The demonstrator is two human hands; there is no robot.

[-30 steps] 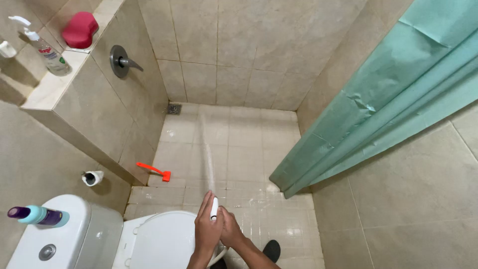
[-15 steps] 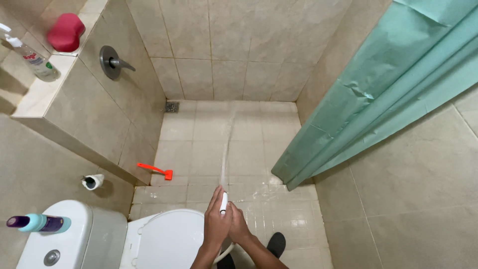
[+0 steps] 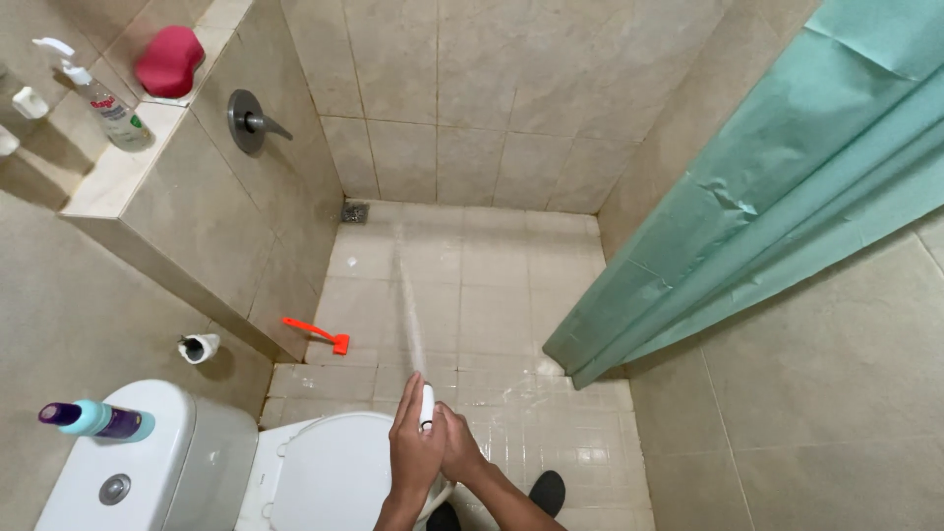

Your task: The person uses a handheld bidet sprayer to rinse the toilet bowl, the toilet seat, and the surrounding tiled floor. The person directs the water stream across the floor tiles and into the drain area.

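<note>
Both my hands grip a white spray nozzle (image 3: 426, 403) at the bottom centre, above the toilet lid. My left hand (image 3: 411, 450) wraps it from the left and my right hand (image 3: 460, 447) from the right. A thin jet of water (image 3: 408, 305) shoots from the nozzle across the tiled shower floor (image 3: 492, 295) toward the far wall. The floor near the nozzle is wet and glistening.
A white toilet (image 3: 315, 472) with its tank sits at lower left, a purple-and-teal bottle (image 3: 96, 420) on the tank. An orange brush (image 3: 317, 333) lies on the floor by the ledge. A green curtain (image 3: 767, 206) hangs right. Spray bottle (image 3: 103, 98) and red sponge (image 3: 169, 59) rest on the ledge.
My hands with the nozzle have shifted slightly left, and the water jet has swung from the floor's middle toward the left, near the drain corner.
</note>
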